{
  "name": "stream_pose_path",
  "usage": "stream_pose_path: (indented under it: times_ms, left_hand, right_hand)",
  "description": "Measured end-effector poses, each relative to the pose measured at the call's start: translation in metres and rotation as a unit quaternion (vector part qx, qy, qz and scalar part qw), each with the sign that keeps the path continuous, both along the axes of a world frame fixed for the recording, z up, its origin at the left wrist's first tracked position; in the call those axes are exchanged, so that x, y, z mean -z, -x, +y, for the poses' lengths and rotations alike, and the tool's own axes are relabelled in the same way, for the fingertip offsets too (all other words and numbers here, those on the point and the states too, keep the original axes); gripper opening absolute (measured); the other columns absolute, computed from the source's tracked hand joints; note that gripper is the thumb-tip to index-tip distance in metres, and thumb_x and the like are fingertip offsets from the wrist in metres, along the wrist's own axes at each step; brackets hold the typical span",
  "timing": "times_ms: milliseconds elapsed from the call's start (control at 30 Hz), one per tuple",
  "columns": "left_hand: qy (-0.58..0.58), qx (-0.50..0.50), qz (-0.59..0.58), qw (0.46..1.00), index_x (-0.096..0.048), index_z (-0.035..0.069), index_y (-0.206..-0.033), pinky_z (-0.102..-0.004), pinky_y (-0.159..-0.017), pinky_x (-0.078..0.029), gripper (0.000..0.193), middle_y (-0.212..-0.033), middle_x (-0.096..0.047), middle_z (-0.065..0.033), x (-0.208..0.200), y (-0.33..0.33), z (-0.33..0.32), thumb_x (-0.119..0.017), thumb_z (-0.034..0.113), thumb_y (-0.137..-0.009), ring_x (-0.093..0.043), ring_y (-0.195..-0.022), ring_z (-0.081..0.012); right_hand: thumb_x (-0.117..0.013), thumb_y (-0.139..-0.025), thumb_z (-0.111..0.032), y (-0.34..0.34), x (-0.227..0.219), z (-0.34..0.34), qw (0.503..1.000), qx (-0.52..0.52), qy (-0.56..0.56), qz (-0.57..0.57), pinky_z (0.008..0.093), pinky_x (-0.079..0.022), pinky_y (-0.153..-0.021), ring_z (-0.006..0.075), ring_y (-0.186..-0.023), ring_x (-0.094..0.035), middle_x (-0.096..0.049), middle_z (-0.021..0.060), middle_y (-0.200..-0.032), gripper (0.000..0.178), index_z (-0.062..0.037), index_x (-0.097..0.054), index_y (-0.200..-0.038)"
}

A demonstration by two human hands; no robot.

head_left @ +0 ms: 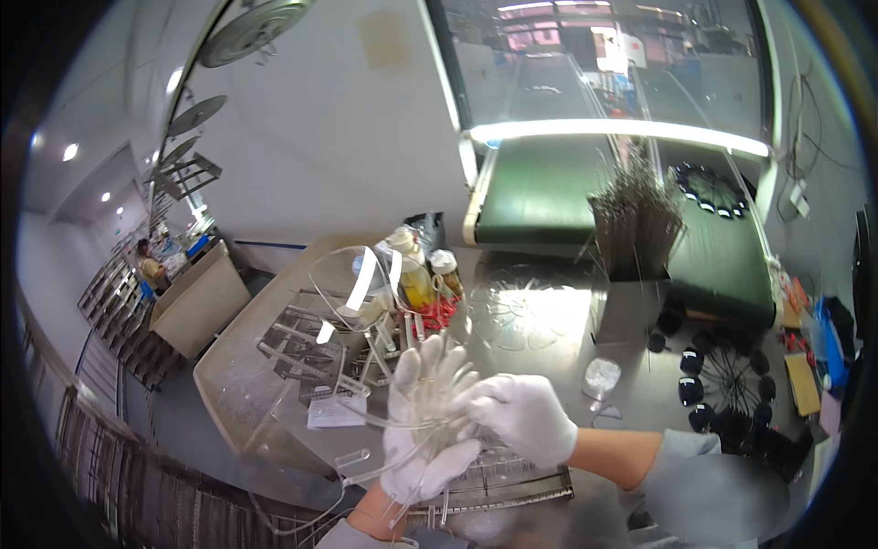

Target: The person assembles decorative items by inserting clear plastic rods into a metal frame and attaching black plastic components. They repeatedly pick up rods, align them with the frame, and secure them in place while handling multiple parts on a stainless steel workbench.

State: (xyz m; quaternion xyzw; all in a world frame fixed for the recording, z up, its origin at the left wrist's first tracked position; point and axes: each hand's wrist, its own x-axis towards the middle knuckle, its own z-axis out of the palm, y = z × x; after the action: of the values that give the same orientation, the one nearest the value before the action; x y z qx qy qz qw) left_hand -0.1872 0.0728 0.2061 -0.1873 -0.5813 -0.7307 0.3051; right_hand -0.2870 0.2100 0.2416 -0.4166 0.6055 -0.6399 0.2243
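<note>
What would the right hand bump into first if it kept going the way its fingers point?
The right hand points left, so it would meet the clear plastic piece and the left hand holding it almost at once. They look to be touching already, though depth is hard to judge.

White paper label [336, 409] on workbench [631, 384]

Stood upright at the near end of a dark green conveyor belt [549, 197]: a dense bundle of thin grey metal rods [636, 215]. Lay flat on the grey worktop [631, 384]: a clear flower-patterned plastic disc [523, 311]. Clustered just left of it: yellow-filled plastic bottles [416, 274].
</note>
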Motion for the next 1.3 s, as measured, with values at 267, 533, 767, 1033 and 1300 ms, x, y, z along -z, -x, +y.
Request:
stream_pose_path:
  times_ms: [267,533,767,1033,1300]
  left_hand:
    - [0.026,-0.054,-0.060,0.996,-0.032,0.010,-0.158,-0.0505,-0.114,-0.044,0.123,-0.130,-0.058,-0.0096,0.017,0.000,-0.024,-0.101,0.034,-0.059,-0.058,-0.126,-0.0273]
    - [-0.158,-0.117,0.008,0.981,-0.036,0.002,-0.153,-0.0742,-0.109,-0.042,0.116,-0.115,-0.052,-0.0075,0.048,-0.023,-0.144,-0.100,0.026,-0.058,-0.061,-0.108,-0.0259]
    - [-0.227,-0.108,-0.007,0.968,-0.042,0.004,-0.141,-0.0765,-0.112,-0.035,0.083,-0.104,-0.044,-0.0035,0.059,-0.057,-0.173,-0.089,0.018,-0.073,-0.052,-0.100,-0.0209]
    - [-0.179,0.145,0.017,0.973,-0.049,0.014,-0.133,-0.0623,-0.114,-0.046,0.098,-0.121,-0.054,-0.0061,0.029,0.026,-0.087,-0.102,0.023,-0.052,-0.054,-0.131,-0.0315]
    - [-0.147,0.573,0.102,0.800,-0.034,0.011,-0.154,-0.0724,-0.100,-0.050,0.127,-0.152,-0.034,-0.0241,-0.025,0.097,0.076,-0.104,0.028,-0.050,-0.036,-0.139,-0.0596]
  right_hand:
    - [-0.071,-0.094,-0.031,0.074,0.046,-0.066,0.934,-0.262,-0.208,-0.126,0.0268,-0.051,-0.051,0.0094,-0.057,-0.065,-0.070,0.0042,-0.065,0.034,-0.0018,-0.076,-0.078]
    - [-0.052,-0.093,-0.015,0.341,0.264,-0.132,0.756,0.366,-0.449,0.305,0.0475,-0.054,-0.085,0.0376,-0.099,-0.070,-0.071,0.0242,-0.109,0.029,-0.0017,-0.070,-0.112]
    - [-0.049,-0.095,-0.014,0.323,0.266,-0.132,0.852,0.244,-0.325,0.331,0.0455,-0.053,-0.091,0.0392,-0.099,-0.069,-0.072,0.0223,-0.111,0.037,-0.0019,-0.066,-0.125]
    - [-0.060,-0.083,-0.005,0.050,0.048,0.032,0.759,0.232,-0.090,0.602,0.0406,-0.051,-0.067,0.0268,-0.067,-0.063,-0.061,0.0102,-0.074,0.051,-0.0008,-0.061,-0.134]
    - [-0.067,-0.068,-0.006,-0.066,-0.001,0.124,0.640,0.391,-0.069,0.657,0.0308,-0.035,-0.045,0.0107,-0.044,-0.041,-0.035,-0.0063,-0.057,0.068,-0.0089,-0.063,-0.136]
